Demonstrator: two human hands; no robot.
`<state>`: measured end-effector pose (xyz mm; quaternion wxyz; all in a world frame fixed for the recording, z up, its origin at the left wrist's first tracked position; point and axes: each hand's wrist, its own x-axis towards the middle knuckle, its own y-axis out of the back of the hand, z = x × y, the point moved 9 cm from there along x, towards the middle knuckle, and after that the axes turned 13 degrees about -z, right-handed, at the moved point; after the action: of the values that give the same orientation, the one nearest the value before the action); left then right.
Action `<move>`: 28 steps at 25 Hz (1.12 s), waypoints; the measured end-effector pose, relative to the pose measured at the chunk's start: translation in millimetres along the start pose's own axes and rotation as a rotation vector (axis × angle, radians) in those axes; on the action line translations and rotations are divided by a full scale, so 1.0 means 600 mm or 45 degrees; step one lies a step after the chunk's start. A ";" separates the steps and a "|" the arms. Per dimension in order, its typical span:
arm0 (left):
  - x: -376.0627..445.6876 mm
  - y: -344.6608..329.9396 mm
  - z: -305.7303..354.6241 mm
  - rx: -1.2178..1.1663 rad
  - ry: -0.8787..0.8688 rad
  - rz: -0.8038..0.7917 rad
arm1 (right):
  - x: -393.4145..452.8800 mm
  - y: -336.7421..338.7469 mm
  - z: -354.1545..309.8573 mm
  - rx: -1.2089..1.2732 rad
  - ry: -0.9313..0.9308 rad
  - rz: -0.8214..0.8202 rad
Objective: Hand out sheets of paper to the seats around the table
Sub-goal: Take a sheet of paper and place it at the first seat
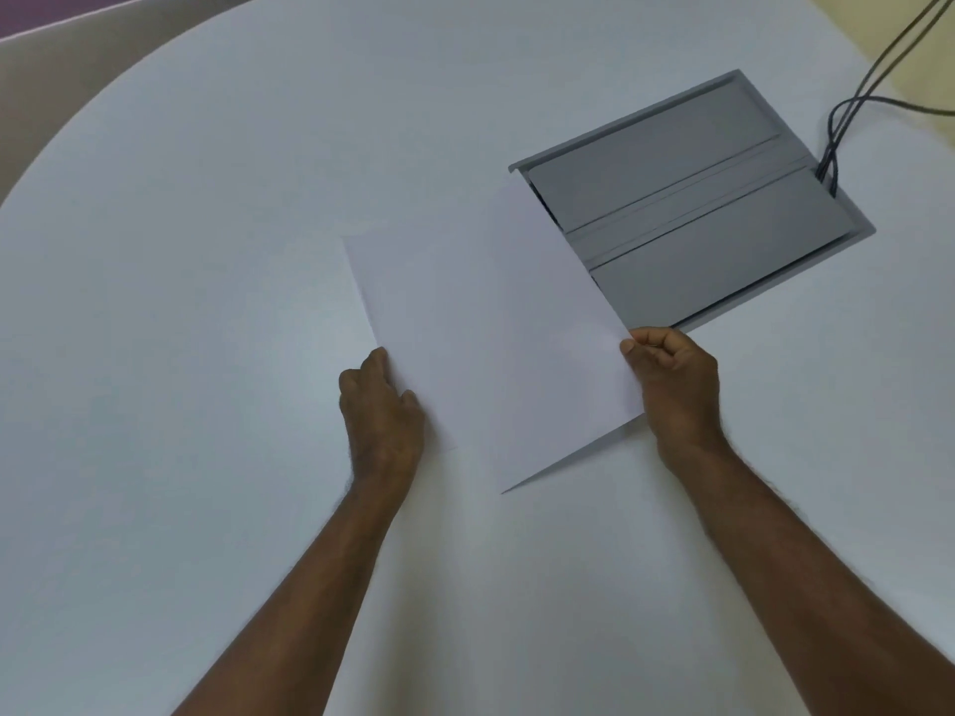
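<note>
White paper (491,328) is held over the middle of a white round table (206,250). My left hand (380,410) grips its left edge, low against the tabletop. My right hand (672,385) pinches the right edge between thumb and fingers. The right side is lifted, with a shadow under its near corner. A faint edge on the left suggests two overlapping sheets, but white on white makes this hard to tell. The paper's far corner covers the near left corner of a grey hatch.
A grey rectangular cable hatch (697,214) is set into the tabletop at the right. Dark cables (852,105) run from its far right corner off the table's edge. The table's curved edge runs along the top left, with beige floor beyond.
</note>
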<state>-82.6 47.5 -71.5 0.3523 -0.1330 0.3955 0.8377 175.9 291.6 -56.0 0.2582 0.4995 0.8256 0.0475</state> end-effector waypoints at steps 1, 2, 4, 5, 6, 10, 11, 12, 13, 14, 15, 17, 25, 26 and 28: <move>0.000 -0.003 0.002 0.031 -0.006 -0.010 | -0.005 0.024 0.005 0.020 -0.018 0.021; 0.001 -0.002 0.002 0.059 -0.005 -0.011 | -0.012 0.049 0.010 0.034 -0.033 0.035; 0.001 -0.001 0.002 0.101 -0.005 0.007 | -0.030 0.107 0.026 0.062 -0.064 0.059; -0.002 -0.002 0.005 0.140 -0.017 0.026 | -0.041 0.139 0.035 0.082 -0.081 0.074; -0.011 -0.009 0.014 0.210 -0.039 0.049 | -0.056 0.176 0.045 0.107 -0.099 0.099; -0.087 -0.101 0.090 0.389 -0.373 -0.009 | -0.116 0.309 0.095 0.077 -0.184 0.220; -0.118 -0.147 0.117 0.430 -0.521 -0.098 | -0.132 0.341 0.111 0.063 -0.218 0.254; -0.152 -0.194 0.139 0.492 -0.674 -0.189 | -0.146 0.368 0.128 0.057 -0.252 0.279; -0.185 -0.242 0.157 0.567 -0.821 -0.281 | -0.159 0.391 0.144 0.050 -0.288 0.298; -0.216 -0.287 0.168 0.640 -0.941 -0.373 | -0.170 0.412 0.159 0.030 -0.320 0.312; -0.238 -0.327 0.174 0.705 -1.013 -0.460 | -0.178 0.429 0.173 -0.001 -0.347 0.322; -0.262 -0.387 0.176 0.791 -1.059 -0.580 | -0.190 0.458 0.196 -0.086 -0.378 0.340; -0.267 -0.475 0.162 1.027 -1.042 -0.551 | -0.214 0.477 0.223 -0.740 -0.337 0.386; -0.270 -0.478 0.161 1.044 -1.043 -0.524 | -0.222 0.473 0.218 -0.859 -0.314 0.438; -0.273 -0.480 0.161 1.063 -1.044 -0.480 | -0.236 0.454 0.219 -0.912 -0.287 0.471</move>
<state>240.2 167.3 -90.3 0.6401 0.2815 0.4923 0.5183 508.3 283.0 -23.7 0.4914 0.5201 0.6198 0.3223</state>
